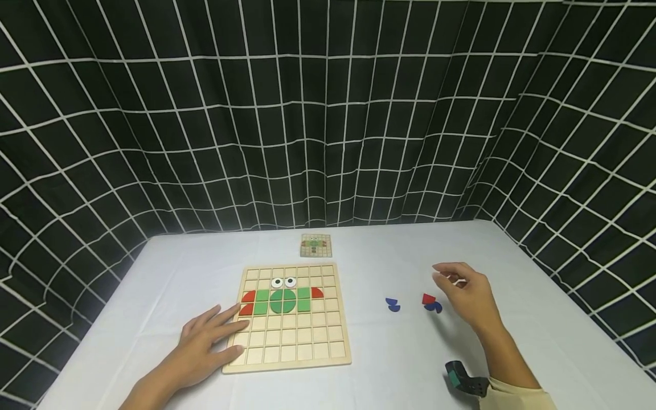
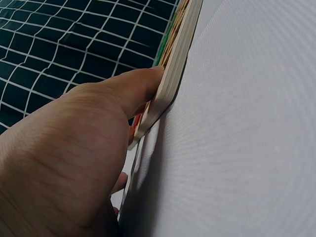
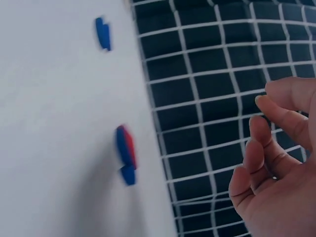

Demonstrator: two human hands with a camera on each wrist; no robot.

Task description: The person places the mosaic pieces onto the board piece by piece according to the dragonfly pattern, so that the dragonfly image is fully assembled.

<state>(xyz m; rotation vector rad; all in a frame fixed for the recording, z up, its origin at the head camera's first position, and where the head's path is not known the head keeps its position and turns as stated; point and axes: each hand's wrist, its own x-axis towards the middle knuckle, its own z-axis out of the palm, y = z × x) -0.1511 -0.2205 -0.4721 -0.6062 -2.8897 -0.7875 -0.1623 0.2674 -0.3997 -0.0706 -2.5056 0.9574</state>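
A wooden grid board (image 1: 289, 353) lies on the table with flat coloured pieces on it: two white-and-black eyes (image 1: 284, 282), a green circle of quarter pieces (image 1: 283, 302), light green squares (image 1: 261, 302) and red pieces (image 1: 246, 309) at the sides. My left hand (image 1: 205, 345) rests at the board's left edge, fingers spread; its thumb (image 2: 143, 81) touches the board's rim in the left wrist view. To the right, my right hand (image 1: 468, 293) hovers above the table with loosely bent fingers and nothing between them. Below it lie a red piece (image 1: 428, 298) and blue pieces (image 1: 433, 307).
Two blue half-round pieces (image 1: 393, 304) lie between the board and my right hand. Behind the board is a small pattern card (image 1: 316, 245) with a similar figure. A dark grid-patterned curtain (image 1: 328, 114) hangs behind the white table (image 1: 400, 364). My right wrist wears a black strap (image 1: 463, 380).
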